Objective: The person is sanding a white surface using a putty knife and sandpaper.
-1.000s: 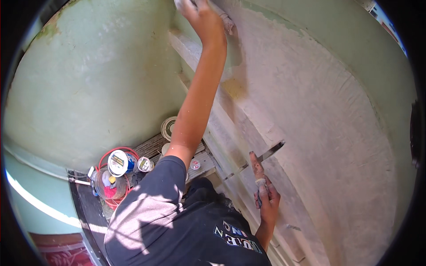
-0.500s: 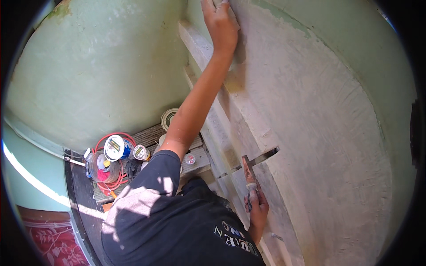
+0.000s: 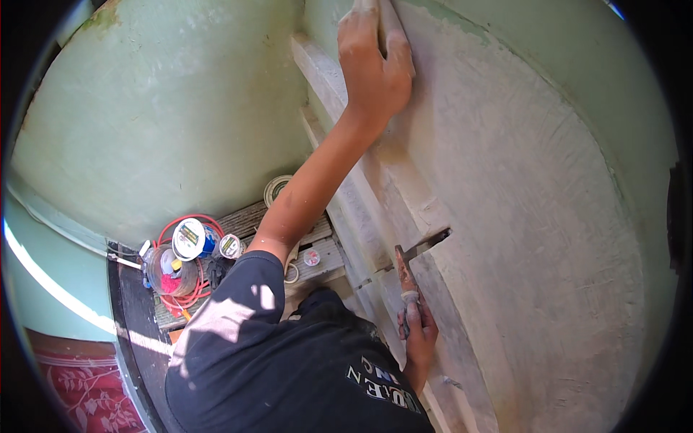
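Note:
My left hand [image 3: 375, 68] reaches up along the pale filler-covered surface [image 3: 534, 216], palm toward it. Its dusty fingers are bent and pressed together, partly cut off at the top edge; what lies under them is hidden. Lower down, my right hand [image 3: 420, 335] is closed around the handle of a scraper [image 3: 406, 273]. The scraper has a narrow, rusty-brown blade that tapers upward. Its tip is beside a dark slot [image 3: 429, 242] cut across the stepped ledge [image 3: 390, 202].
Left of my arm, slatted boards [image 3: 242, 220] carry a white-lidded blue tub [image 3: 189, 239], a smaller lidded can [image 3: 231, 246], a clear container [image 3: 170, 274] with pink stuff, and a red hose [image 3: 189, 299]. A round lid [image 3: 277, 189] lies behind. A curved green wall [image 3: 166, 108] rises beyond.
My left hand has come down and slightly right along the surface, showing more of itself. The scraper in my right hand has barely moved.

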A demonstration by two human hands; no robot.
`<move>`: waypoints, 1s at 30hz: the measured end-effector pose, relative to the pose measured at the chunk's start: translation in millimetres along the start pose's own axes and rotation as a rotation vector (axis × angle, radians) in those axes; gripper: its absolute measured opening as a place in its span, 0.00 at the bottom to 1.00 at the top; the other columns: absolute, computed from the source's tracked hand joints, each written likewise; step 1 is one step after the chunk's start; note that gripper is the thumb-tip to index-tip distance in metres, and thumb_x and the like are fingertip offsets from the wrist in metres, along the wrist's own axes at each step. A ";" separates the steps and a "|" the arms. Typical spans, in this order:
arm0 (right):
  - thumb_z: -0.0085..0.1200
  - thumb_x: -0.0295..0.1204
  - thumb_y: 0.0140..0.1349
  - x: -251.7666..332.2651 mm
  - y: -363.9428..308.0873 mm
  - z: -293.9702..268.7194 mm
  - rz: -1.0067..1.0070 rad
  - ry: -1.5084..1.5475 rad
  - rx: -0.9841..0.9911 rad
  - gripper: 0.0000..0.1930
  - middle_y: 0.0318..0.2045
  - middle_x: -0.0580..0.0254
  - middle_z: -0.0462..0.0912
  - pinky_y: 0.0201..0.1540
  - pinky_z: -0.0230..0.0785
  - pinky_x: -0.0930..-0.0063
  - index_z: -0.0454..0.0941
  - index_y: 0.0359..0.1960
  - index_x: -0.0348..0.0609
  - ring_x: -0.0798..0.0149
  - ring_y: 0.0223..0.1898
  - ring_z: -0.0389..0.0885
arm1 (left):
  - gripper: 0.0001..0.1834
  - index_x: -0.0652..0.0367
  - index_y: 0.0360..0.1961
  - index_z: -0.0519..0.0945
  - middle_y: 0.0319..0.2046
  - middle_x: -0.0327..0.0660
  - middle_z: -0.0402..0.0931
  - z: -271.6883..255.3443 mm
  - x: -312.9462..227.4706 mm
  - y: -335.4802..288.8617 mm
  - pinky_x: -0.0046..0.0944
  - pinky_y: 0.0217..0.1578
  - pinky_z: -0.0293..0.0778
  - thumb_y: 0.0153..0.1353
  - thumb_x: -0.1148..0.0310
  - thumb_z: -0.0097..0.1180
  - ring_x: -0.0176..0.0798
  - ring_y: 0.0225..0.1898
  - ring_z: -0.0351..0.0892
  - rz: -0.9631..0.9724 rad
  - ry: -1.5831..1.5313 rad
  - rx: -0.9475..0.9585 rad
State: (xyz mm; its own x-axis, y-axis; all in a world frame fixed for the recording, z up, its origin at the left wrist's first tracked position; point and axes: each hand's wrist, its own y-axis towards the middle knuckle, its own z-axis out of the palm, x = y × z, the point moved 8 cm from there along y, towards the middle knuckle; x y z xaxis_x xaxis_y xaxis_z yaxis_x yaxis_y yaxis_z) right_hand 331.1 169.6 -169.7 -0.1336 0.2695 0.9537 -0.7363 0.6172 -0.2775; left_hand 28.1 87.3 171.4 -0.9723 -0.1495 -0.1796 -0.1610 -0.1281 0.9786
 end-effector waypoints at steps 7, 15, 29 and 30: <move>0.55 0.35 0.75 -5.4 -2.6 -5.4 -0.017 0.026 -0.021 0.24 0.27 0.68 0.79 0.23 0.58 0.84 0.74 0.68 0.38 0.80 0.22 0.67 | 0.24 0.79 0.62 0.72 0.50 0.65 0.79 31.5 63.8 4.7 0.53 0.53 0.74 0.68 0.74 0.48 0.64 0.51 0.79 -0.201 0.346 0.119; 0.56 0.35 0.74 -4.3 -6.9 -5.5 0.019 0.024 -0.030 0.23 0.27 0.68 0.79 0.23 0.58 0.84 0.75 0.67 0.38 0.79 0.21 0.67 | 0.43 0.85 0.72 0.54 0.68 0.75 0.60 18.2 -10.1 -18.0 0.55 0.73 0.54 0.67 0.62 0.55 0.71 0.70 0.60 -0.228 -0.065 0.089; 0.56 0.33 0.74 -9.1 -4.6 -8.0 -0.021 0.012 0.013 0.25 0.26 0.69 0.78 0.23 0.57 0.84 0.72 0.71 0.39 0.80 0.22 0.68 | 0.40 0.84 0.69 0.61 0.57 0.77 0.71 8.1 -29.4 -19.4 0.56 0.62 0.70 0.62 0.65 0.56 0.72 0.60 0.74 0.016 -0.180 -0.107; 0.55 0.33 0.74 -10.4 -3.8 -8.4 -0.008 0.020 0.010 0.25 0.27 0.68 0.78 0.23 0.58 0.85 0.72 0.71 0.39 0.80 0.23 0.68 | 0.37 0.83 0.68 0.63 0.56 0.77 0.72 8.8 -24.3 -20.4 0.56 0.60 0.71 0.63 0.66 0.53 0.72 0.59 0.75 0.253 -0.116 -0.184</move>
State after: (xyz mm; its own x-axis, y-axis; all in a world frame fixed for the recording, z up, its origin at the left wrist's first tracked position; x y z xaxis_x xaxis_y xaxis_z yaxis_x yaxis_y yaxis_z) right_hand 340.9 170.6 -179.5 -0.1146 0.2796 0.9532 -0.7439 0.6118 -0.2689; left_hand 53.5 102.2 156.7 -0.9920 -0.0883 0.0897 0.1111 -0.2778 0.9542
